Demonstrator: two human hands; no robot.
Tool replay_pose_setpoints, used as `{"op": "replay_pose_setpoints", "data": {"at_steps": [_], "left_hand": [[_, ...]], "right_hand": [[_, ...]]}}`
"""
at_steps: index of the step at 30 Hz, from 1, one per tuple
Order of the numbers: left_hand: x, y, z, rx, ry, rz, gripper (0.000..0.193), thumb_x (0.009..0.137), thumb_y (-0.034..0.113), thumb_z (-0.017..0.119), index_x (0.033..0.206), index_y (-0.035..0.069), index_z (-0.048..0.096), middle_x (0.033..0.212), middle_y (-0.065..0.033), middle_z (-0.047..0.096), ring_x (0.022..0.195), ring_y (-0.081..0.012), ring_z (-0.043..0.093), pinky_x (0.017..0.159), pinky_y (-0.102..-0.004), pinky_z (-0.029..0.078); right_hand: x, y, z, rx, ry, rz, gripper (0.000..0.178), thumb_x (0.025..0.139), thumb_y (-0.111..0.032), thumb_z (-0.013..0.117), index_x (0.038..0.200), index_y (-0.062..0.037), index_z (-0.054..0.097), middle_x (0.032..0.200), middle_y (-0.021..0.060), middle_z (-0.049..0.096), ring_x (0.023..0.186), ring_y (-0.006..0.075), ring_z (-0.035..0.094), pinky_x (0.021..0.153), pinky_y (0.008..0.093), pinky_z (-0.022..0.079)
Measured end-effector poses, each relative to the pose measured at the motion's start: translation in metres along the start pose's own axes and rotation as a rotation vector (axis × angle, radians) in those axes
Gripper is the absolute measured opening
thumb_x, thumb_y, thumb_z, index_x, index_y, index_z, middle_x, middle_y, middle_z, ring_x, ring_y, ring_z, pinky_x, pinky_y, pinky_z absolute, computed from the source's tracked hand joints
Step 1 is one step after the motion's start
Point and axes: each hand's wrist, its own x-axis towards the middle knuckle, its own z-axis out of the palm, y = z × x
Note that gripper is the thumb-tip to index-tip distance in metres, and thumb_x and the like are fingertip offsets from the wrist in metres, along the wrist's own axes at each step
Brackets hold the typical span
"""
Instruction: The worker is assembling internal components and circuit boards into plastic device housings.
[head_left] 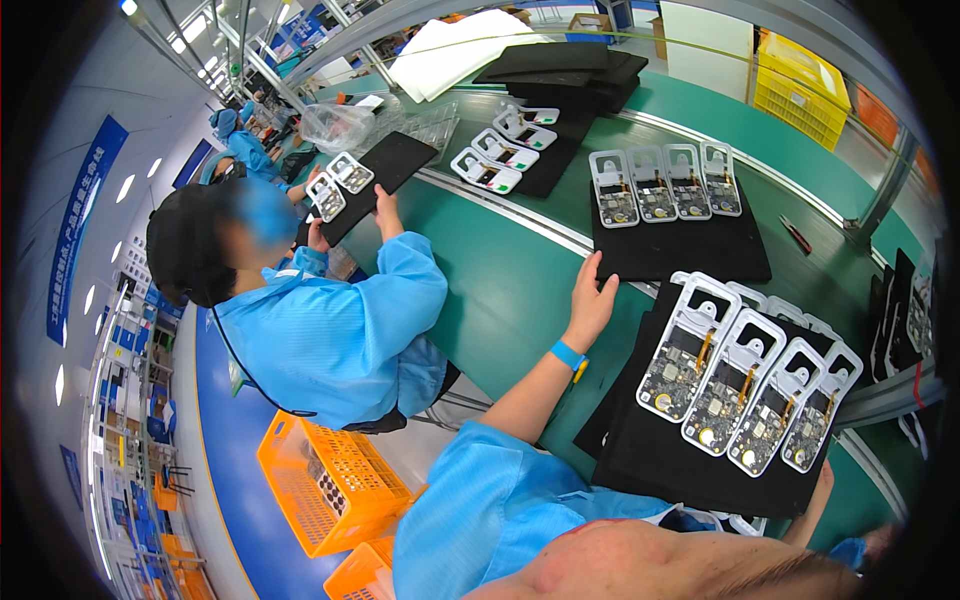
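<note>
Near black foam tray point(690, 470) carries four open white device housings point(745, 385), boards up and side by side, so every board is exposed. Right hand point(822, 490) steadies its lower edge; fingers hidden, can't tell grip. Left hand point(590, 298) lies flat, fingers spread, on the far tray's point(690, 255) corner, pinning it on the green conveyor point(500, 290). Co-worker point(330, 330) handles another tray upstream.

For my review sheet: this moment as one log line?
left hand: on far black tray edge | right hand: under near black tray, mostly hidden
</note>
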Motion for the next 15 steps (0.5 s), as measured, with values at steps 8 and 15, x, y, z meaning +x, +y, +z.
{"op": "replay_pose_setpoints", "data": {"at_steps": [8,15], "left_hand": [[-0.004,0.012,-0.002,0.029,-0.006,0.032,0.056,0.091,0.019,0.060,0.141,0.001,0.041,0.149,-0.0208,0.036,0.137,-0.0331,0.037,0.107,-0.0381,0.037],[-0.008,0.019,-0.002,0.086,-0.010,0.048,0.056,0.091,0.020,0.060,0.141,0.001,0.041,0.149,-0.0228,0.035,0.138,-0.0350,0.035,0.110,-0.0393,0.034]], "right_hand": [[0.007,0.009,0.000,-0.014,-0.024,-0.011,0.027,0.097,-0.016,0.057,0.114,0.0026,0.062,0.104,0.0104,0.069,0.085,0.0162,0.067,0.075,0.0274,0.055],[0.009,0.014,-0.005,-0.039,-0.040,-0.007,0.026,0.097,-0.016,0.057,0.114,0.0025,0.062,0.103,0.0100,0.069,0.085,0.0156,0.067,0.074,0.0268,0.055]]}}
